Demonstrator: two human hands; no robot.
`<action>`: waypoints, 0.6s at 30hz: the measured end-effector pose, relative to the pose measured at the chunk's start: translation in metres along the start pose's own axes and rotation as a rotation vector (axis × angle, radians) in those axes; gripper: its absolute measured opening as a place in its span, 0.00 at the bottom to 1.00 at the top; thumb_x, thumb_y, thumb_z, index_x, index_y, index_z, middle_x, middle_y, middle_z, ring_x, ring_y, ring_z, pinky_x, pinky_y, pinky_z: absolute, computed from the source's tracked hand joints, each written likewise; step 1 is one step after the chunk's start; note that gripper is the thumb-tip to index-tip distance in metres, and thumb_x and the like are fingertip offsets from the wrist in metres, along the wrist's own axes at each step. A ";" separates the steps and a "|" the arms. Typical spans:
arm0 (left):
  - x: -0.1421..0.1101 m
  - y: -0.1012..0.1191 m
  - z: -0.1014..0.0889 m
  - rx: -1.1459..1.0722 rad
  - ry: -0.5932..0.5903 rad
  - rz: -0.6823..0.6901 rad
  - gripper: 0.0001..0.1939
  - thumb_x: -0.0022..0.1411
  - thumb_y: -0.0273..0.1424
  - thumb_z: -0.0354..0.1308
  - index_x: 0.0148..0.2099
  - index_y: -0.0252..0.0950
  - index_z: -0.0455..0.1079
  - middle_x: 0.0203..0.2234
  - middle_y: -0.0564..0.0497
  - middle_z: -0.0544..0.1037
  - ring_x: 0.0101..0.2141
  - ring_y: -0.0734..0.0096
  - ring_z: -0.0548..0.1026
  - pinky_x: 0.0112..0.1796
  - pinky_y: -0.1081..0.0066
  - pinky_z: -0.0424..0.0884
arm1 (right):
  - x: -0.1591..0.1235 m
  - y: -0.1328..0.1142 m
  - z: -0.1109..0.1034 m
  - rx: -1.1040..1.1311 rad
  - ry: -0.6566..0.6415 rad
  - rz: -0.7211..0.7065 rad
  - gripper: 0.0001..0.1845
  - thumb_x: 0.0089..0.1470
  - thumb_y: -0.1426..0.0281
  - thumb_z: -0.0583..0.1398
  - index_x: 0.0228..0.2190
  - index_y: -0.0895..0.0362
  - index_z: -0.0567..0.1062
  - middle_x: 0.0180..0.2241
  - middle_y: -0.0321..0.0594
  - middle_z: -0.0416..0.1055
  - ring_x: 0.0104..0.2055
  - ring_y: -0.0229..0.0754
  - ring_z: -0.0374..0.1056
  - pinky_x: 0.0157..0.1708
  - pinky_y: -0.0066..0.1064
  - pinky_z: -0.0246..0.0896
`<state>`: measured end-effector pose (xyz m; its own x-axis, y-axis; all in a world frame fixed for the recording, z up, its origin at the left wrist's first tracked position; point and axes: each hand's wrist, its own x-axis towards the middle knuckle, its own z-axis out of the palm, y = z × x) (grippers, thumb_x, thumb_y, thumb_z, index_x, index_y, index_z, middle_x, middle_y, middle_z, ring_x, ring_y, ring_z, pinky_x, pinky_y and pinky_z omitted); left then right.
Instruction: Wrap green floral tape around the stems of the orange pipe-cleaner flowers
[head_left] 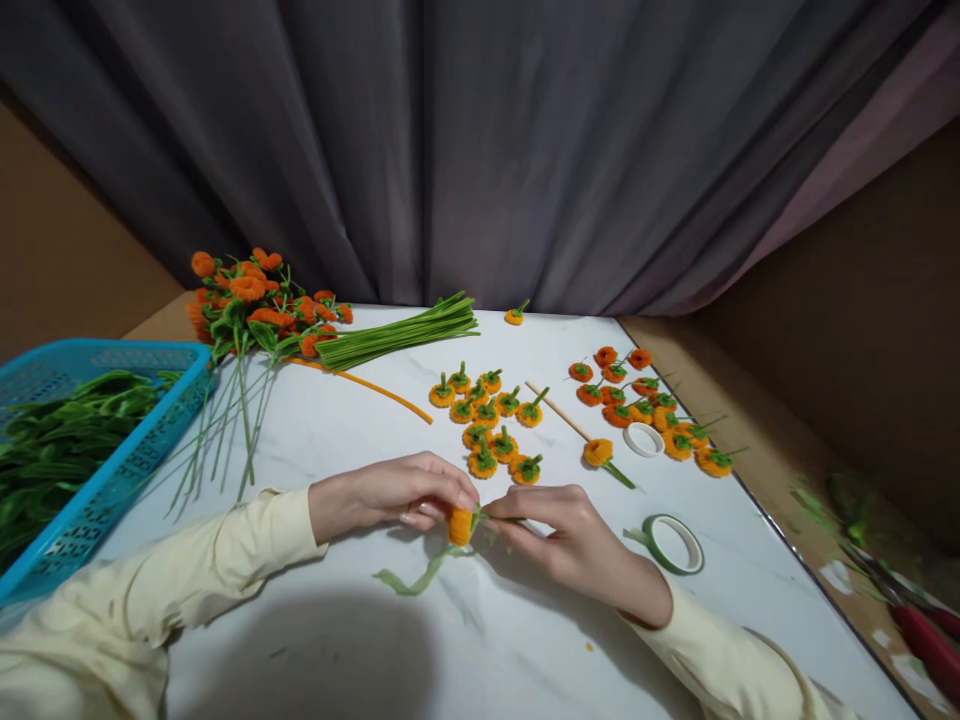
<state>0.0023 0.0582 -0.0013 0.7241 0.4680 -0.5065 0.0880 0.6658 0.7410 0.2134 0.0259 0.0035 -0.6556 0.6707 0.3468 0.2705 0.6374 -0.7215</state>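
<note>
Orange flower (460, 527) pinched in left hand (409, 490); right hand (566, 530) pinching its green stem (477, 515). Pale tape strip (414, 583) below flower. Tape roll (696, 556) on table (540, 660), near right hand.

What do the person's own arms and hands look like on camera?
The left sleeve and right sleeve are long, pale yellow and creased, with no printed marking visible; both end near the wrists. The left hand and right hand are ungloved, and no watch or bracelet shows.
</note>
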 end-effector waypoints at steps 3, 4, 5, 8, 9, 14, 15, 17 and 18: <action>0.000 0.001 0.000 -0.050 0.009 -0.025 0.12 0.44 0.33 0.67 0.28 0.30 0.70 0.12 0.60 0.56 0.15 0.85 0.45 0.16 0.77 0.37 | -0.003 0.000 -0.001 -0.275 -0.016 -0.250 0.13 0.63 0.76 0.48 0.37 0.63 0.73 0.27 0.46 0.74 0.28 0.39 0.68 0.29 0.29 0.65; 0.000 0.001 0.000 -0.077 0.006 -0.041 0.12 0.44 0.32 0.67 0.27 0.31 0.69 0.12 0.61 0.54 0.15 0.85 0.45 0.16 0.77 0.37 | -0.003 -0.001 -0.001 -0.397 -0.022 -0.331 0.14 0.63 0.78 0.47 0.39 0.65 0.72 0.27 0.48 0.73 0.29 0.41 0.68 0.29 0.31 0.66; 0.001 0.001 0.001 -0.107 0.000 -0.063 0.12 0.43 0.32 0.67 0.25 0.31 0.67 0.12 0.62 0.53 0.15 0.86 0.44 0.16 0.77 0.37 | -0.003 -0.002 -0.001 -0.517 -0.024 -0.411 0.14 0.62 0.80 0.46 0.40 0.67 0.71 0.27 0.50 0.73 0.29 0.43 0.68 0.29 0.34 0.66; 0.003 0.001 0.000 -0.195 -0.018 -0.158 0.16 0.42 0.32 0.67 0.21 0.33 0.60 0.12 0.62 0.52 0.15 0.86 0.42 0.16 0.77 0.36 | -0.004 -0.003 -0.001 -0.755 -0.014 -0.601 0.15 0.59 0.83 0.47 0.42 0.73 0.70 0.29 0.56 0.74 0.30 0.48 0.69 0.30 0.40 0.67; 0.004 0.001 0.000 -0.213 -0.021 -0.185 0.17 0.42 0.32 0.66 0.21 0.34 0.59 0.12 0.62 0.52 0.15 0.86 0.42 0.16 0.77 0.35 | -0.005 -0.003 -0.001 -0.778 -0.013 -0.631 0.15 0.58 0.84 0.47 0.43 0.73 0.70 0.30 0.58 0.74 0.30 0.48 0.69 0.30 0.40 0.67; 0.001 0.005 0.000 -0.012 0.089 -0.075 0.16 0.50 0.39 0.63 0.26 0.33 0.62 0.17 0.59 0.58 0.16 0.83 0.50 0.16 0.78 0.44 | -0.004 0.002 0.002 -0.492 0.003 -0.367 0.15 0.63 0.78 0.47 0.41 0.66 0.72 0.27 0.49 0.74 0.29 0.42 0.69 0.29 0.33 0.67; -0.002 0.006 0.002 0.114 0.142 0.011 0.15 0.53 0.41 0.61 0.31 0.33 0.65 0.20 0.57 0.63 0.18 0.81 0.55 0.17 0.78 0.49 | -0.003 0.002 0.003 -0.353 0.015 -0.232 0.14 0.64 0.76 0.48 0.38 0.64 0.74 0.26 0.46 0.74 0.27 0.39 0.69 0.28 0.29 0.66; -0.011 0.009 0.007 0.455 0.242 0.243 0.17 0.56 0.42 0.59 0.42 0.36 0.67 0.31 0.51 0.71 0.26 0.73 0.66 0.25 0.75 0.61 | 0.000 0.003 0.003 -0.061 0.029 0.061 0.14 0.62 0.70 0.53 0.32 0.61 0.76 0.22 0.41 0.74 0.23 0.35 0.68 0.26 0.24 0.64; -0.016 0.010 0.011 0.655 0.274 0.385 0.18 0.55 0.41 0.60 0.45 0.37 0.67 0.37 0.48 0.72 0.34 0.69 0.69 0.32 0.72 0.65 | 0.001 0.002 0.004 0.076 0.027 0.198 0.13 0.60 0.67 0.56 0.30 0.60 0.77 0.20 0.39 0.74 0.21 0.34 0.68 0.25 0.23 0.63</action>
<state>-0.0014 0.0511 0.0191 0.5990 0.7779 -0.1899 0.3112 -0.0076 0.9503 0.2108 0.0268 0.0002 -0.5752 0.7909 0.2087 0.3378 0.4621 -0.8200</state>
